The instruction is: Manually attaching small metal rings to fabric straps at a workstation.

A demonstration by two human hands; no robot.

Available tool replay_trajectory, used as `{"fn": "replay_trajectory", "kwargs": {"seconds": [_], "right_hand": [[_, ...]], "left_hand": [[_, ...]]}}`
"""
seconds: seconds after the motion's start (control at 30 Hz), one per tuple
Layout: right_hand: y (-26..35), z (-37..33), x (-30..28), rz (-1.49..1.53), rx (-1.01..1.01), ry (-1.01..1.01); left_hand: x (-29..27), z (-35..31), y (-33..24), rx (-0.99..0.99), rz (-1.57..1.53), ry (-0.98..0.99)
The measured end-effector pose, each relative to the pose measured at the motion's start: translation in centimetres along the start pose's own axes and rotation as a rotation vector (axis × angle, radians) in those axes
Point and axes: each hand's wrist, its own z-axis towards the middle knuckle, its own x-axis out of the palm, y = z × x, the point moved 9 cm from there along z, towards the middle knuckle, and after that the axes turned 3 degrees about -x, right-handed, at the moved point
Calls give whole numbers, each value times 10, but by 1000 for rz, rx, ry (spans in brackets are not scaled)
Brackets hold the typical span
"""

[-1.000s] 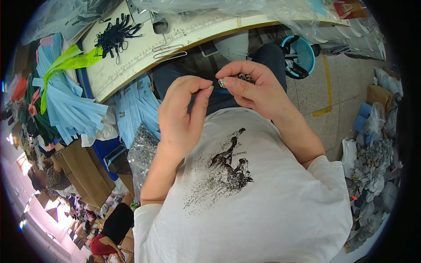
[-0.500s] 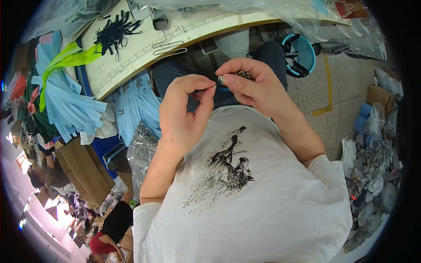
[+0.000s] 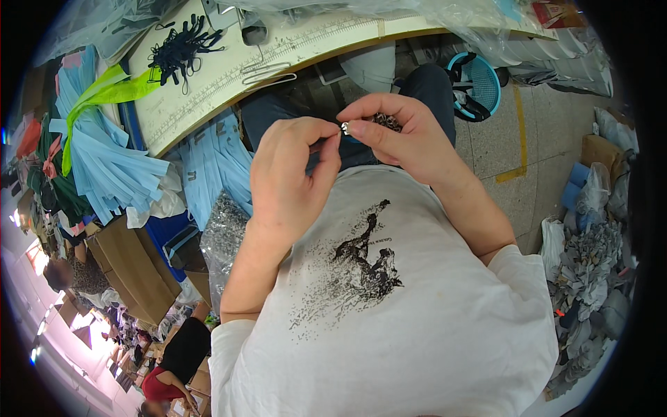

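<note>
Over my lap, both hands are raised close together, fingertips nearly meeting. My right hand (image 3: 406,132) pinches a small shiny metal piece (image 3: 345,128) between thumb and forefinger. Several more small dark metal pieces (image 3: 387,121) are cupped in its curled fingers. My left hand (image 3: 292,167) is closed in a thumb-and-finger pinch right beside the shiny piece; what it grips, if anything, is too small to make out. Beyond my hands, a heap of dark navy cord loops (image 3: 182,52) lies on the white table (image 3: 201,87) near bent wire pieces (image 3: 267,73).
Light blue fabric strips (image 3: 104,160) and a neon yellow strip (image 3: 104,94) hang at the left. A clear bag (image 3: 226,236) stands by my left arm. At the far right is a blue basket (image 3: 481,87); grey scraps (image 3: 590,271) pile up below. Other people (image 3: 170,375) are at lower left.
The shiny metal piece has shifted slightly left and turned in my right fingertips, showing more of itself. My left hand has barely moved.
</note>
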Motion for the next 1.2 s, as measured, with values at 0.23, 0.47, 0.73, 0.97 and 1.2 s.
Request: {"fn": "replay_trajectory", "kwargs": {"seconds": [0.23, 0.47, 0.73, 0.97, 1.2], "right_hand": [[-3, 2, 0, -31, 25, 5], [-7, 2, -2, 21, 44, 13], [-7, 3, -9, 20, 18, -53], [-5, 3, -11, 23, -12, -79], [-9, 5, -11, 152, 10, -81]], "left_hand": [[-3, -3, 5, -11, -27, -73], [3, -2, 8, -44, -45, 5], [11, 2, 16, -94, -153, 16], [14, -4, 17, 54, -58, 16], [13, -11, 38, -155, -505, -75]]}}
